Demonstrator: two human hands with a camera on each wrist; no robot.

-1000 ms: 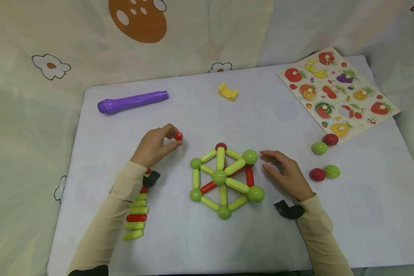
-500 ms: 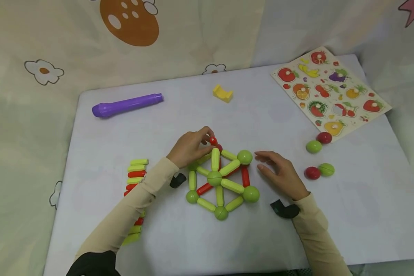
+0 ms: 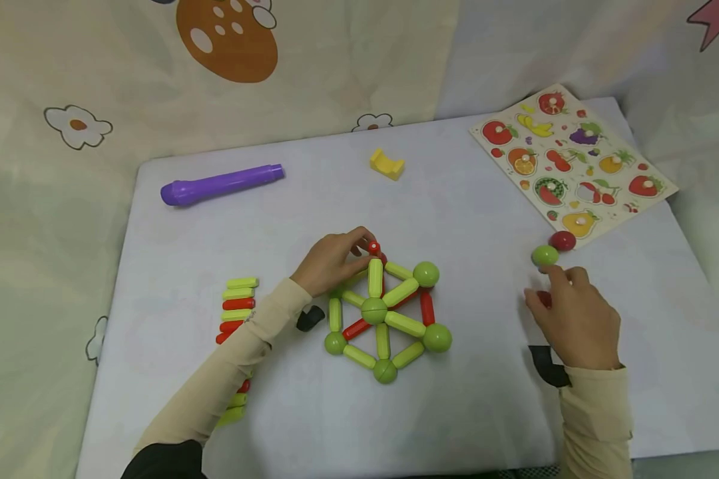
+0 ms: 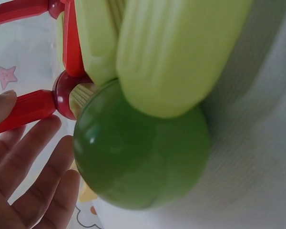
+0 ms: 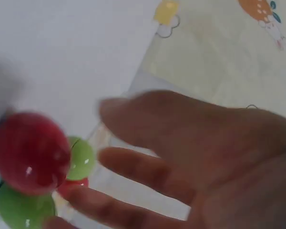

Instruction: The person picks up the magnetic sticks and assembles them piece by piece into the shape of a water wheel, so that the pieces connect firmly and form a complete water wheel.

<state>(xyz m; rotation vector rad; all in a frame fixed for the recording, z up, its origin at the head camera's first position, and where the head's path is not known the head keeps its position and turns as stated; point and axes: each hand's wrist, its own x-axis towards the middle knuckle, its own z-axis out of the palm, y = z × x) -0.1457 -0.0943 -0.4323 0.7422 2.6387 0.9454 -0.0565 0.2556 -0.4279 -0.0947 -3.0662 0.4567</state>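
In the head view, a wheel-shaped frame of green and red rods joined by balls (image 3: 374, 311) lies on the table. At its far side my left hand (image 3: 329, 266) pinches a red rod (image 4: 31, 110), whose end meets a dark red ball (image 4: 64, 95) of the frame. A large green ball (image 4: 143, 148) fills much of the left wrist view. My right hand (image 3: 581, 322) hovers over the loose balls on the right, thumb and fingers parted. In the right wrist view a red ball (image 5: 31, 152) lies before the fingertips, against a green ball (image 5: 24, 207).
Spare green and red rods (image 3: 238, 304) form a column at left, partly under the left sleeve. Behind lie a purple tube-like toy (image 3: 222, 185) and a yellow curved block (image 3: 387, 163). Another green ball (image 3: 544, 255) and red ball (image 3: 562, 241) sit by the fruit puzzle board (image 3: 575, 159).
My left hand carried the red rod rightward from the left side to the frame's far ball. My right hand moved right, from beside the frame to over the loose balls.
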